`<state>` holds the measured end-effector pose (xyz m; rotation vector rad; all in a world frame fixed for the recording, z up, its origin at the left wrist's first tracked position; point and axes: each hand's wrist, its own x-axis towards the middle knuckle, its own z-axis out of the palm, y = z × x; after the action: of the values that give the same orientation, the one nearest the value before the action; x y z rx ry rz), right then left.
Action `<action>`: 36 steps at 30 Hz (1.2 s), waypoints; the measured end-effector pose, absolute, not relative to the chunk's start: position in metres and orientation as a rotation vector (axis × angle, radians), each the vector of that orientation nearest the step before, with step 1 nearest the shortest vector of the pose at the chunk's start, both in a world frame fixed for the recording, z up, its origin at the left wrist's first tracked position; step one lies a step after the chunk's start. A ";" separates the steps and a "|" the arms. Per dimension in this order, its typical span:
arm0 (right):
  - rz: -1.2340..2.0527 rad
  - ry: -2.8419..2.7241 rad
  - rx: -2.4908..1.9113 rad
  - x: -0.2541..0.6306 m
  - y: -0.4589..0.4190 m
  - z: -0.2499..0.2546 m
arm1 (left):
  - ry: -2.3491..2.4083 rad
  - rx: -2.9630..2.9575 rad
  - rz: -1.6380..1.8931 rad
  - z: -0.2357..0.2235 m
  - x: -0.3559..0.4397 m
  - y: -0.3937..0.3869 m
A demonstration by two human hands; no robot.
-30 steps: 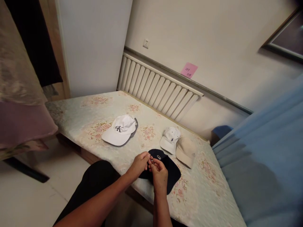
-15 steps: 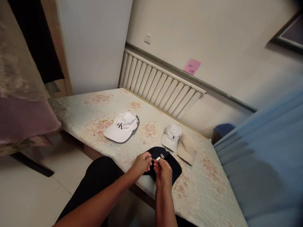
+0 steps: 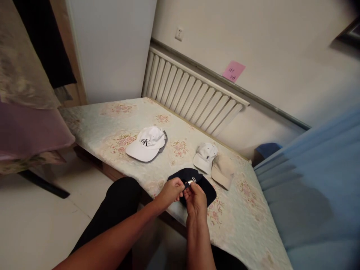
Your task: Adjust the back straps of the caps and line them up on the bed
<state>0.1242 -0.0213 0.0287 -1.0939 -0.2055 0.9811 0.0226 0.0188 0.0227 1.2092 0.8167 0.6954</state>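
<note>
A dark navy baseball cap [image 3: 208, 192] lies on the floral bed surface, close to its front edge. My left hand [image 3: 172, 191] pinches the end of the cap's back strap. Opposite it, my right hand [image 3: 196, 197] is closed on the strap by its silver metal buckle [image 3: 191, 181]. The fingers partly cover the strap. Beyond the hands rest a white cap [image 3: 206, 155] with a small dark logo and a beige cap [image 3: 222, 171], side by side. Further left, a white cap with black "CK" letters [image 3: 146, 143] sits over a grey cap [image 3: 163, 144].
The floral bed [image 3: 112, 122] runs along a white radiator [image 3: 191, 92]. A blue curtain [image 3: 315, 187] hangs at the right. Clothes and a pink cloth [image 3: 30, 131] hang at the left. A pink note [image 3: 234, 71] is on the wall; my black-clad knee [image 3: 122, 195] is below.
The head view has shifted slightly, so the scene sits higher in the picture. My left fingers have come closer to the buckle, and both hands now meet at the strap.
</note>
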 end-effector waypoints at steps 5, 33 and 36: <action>0.995 -0.194 -1.081 0.123 -0.022 0.031 | 0.852 1.224 0.709 0.026 0.019 0.019; 1.027 -0.144 -1.048 0.122 -0.023 0.031 | 0.808 1.171 0.693 0.026 0.019 0.018; 1.032 -0.146 -1.050 0.122 -0.024 0.030 | 0.793 1.178 0.696 0.025 0.020 0.019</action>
<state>0.1216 -0.0237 0.0298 -1.0497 -0.1461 1.0318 0.0195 0.0189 0.0249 1.1776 0.7930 0.6959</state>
